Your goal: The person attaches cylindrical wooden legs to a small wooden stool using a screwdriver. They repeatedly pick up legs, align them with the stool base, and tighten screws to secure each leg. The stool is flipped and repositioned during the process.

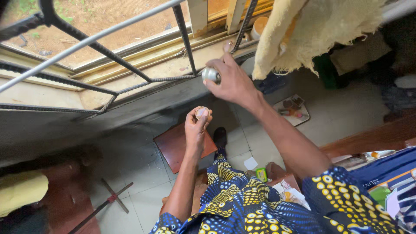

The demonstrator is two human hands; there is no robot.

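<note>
My right hand (234, 80) is raised near the window bars and grips a small round silver lid or cap (211, 74) between thumb and fingers. Below it, my left hand (196, 125) is closed around a small round container (201, 112) with a pale open top facing up. The two hands are apart, the right one higher and closer to the window sill. I wear a blue garment with yellow dots (260, 203).
Black metal window bars (108, 52) cross the upper left over a worn sill (143, 73). A cream cloth (312, 30) hangs at the upper right. On the tiled floor lie a reddish wooden stool (173, 145), a small tray of items (294, 108) and a metal tool (108, 201).
</note>
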